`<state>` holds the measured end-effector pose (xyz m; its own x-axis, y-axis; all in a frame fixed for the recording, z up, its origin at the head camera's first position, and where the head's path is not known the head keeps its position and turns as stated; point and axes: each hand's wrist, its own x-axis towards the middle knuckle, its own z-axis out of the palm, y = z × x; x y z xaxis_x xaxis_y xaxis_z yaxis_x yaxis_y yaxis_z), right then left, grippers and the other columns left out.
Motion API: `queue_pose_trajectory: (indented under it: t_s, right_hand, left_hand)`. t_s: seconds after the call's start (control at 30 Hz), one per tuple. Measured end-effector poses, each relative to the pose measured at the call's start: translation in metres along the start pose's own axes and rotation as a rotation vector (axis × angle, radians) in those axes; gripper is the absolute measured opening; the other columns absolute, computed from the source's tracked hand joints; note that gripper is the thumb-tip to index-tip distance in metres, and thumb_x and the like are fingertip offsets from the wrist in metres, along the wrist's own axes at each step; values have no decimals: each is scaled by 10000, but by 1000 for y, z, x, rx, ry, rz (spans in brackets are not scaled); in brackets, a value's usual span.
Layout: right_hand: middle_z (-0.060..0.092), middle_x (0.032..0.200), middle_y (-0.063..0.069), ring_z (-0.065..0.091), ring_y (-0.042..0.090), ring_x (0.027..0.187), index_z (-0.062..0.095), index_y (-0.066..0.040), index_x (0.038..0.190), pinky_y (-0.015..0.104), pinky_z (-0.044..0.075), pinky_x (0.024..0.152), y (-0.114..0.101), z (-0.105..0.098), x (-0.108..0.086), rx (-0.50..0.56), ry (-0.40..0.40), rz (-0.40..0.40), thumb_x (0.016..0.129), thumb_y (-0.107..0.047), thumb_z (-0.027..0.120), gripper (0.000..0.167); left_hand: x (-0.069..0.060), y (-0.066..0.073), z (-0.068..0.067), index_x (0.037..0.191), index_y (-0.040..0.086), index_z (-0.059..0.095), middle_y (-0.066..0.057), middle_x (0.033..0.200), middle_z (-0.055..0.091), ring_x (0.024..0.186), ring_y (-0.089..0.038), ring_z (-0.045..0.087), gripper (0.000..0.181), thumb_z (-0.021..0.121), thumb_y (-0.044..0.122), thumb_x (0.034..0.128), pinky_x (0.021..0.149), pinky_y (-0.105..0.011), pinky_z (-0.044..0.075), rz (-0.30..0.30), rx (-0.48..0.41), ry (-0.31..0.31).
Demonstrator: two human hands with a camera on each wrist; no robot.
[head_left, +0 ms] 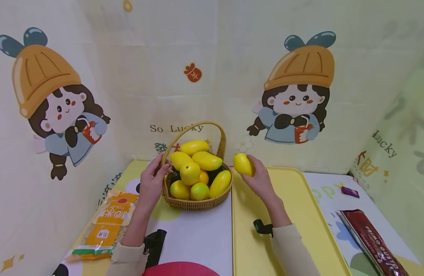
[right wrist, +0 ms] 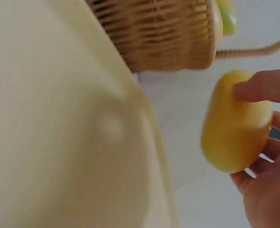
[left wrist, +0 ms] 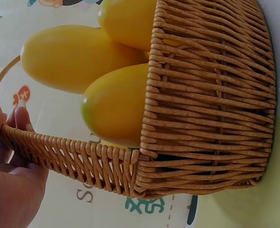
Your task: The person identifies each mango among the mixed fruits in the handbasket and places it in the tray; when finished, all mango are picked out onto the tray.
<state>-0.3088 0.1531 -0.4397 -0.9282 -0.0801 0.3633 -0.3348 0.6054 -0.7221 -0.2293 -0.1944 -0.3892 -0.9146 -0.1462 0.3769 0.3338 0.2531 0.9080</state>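
Note:
A wicker basket (head_left: 198, 206) with a tall arched handle (head_left: 223, 145) stands left of the yellow tray, heaped with yellow mangoes (head_left: 206, 160) and rounder yellow-green fruit (head_left: 199, 191). Darker pieces show partly between them. My left hand (head_left: 151, 184) grips the handle's left side; in the left wrist view its fingers (left wrist: 22, 116) curl around the woven strip. With my right hand (head_left: 262, 183) I hold a single yellow mango (head_left: 243, 165) above the tray's far left corner, apart from the basket. The right wrist view shows the thumb (right wrist: 261, 86) across this mango (right wrist: 235, 126) and fingers behind it.
The yellow tray (head_left: 291, 191) lies under my right forearm. An orange-labelled bag (head_left: 106, 226) is at the left, and a dark red packet (head_left: 375, 241) and small purple packet (head_left: 350, 191) at the right. A printed cloth wall (head_left: 232, 96) rises behind.

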Motion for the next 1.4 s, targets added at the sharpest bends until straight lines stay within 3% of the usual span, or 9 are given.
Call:
queue_pose_trajectory:
  t_s: [0.3,0.53,0.77,0.93,1.17,1.4]
  right_hand:
    - [519,1410,239,529,401,1241,406,-5,1418,552,409,1082,29,4,-1,-120,-158,94,791,-40,686,688]
    - [472,1420,254,436,453,1322,508,14,1387,595,330,1145,42,8,2,-187,-102,21,808,22,617,589]
    - [498,1411,239,463,467,1299,527,-27,1397,618,346,1117,48,11,13,-199,-52,-57,853,23,596,551]
    - [530,1381,250,474,470,1279,540,9,1348,623,360,1089,52,14,21,-203,7,-122,831,54,589,521]
    - [474,1459,235,390,432,1394,514,-2,1377,570,279,1183,56,16,29,-153,-36,-86,856,87,582,533]
    - [385,1520,240,347,443,1417,502,-39,1413,585,271,1184,54,12,28,-184,-51,-28,861,33,596,564]
  left_hand:
    - [-2,2,-1,1530,166,391,-98,1217,571,997,-92,570,500,474,274,1049,925,-68,464,-1,5,-13]
    - [-2,1,0,1520,173,407,-79,1204,568,1003,-110,574,485,465,283,1051,926,-71,463,6,16,5]
    - [-1,3,-3,1510,190,420,-75,1197,562,1009,-111,567,466,463,273,1054,921,-80,471,12,2,22]
    - [0,3,-4,1493,178,443,-83,1184,560,998,-110,570,446,464,259,1054,909,-86,479,24,-3,33]
    - [3,2,-4,1482,197,455,-90,1187,559,1003,-112,565,435,469,267,1053,909,-90,479,33,-10,21]
    - [1,2,0,1514,183,415,-152,1247,572,1008,-123,549,470,473,237,1050,909,-64,462,4,-16,-2]
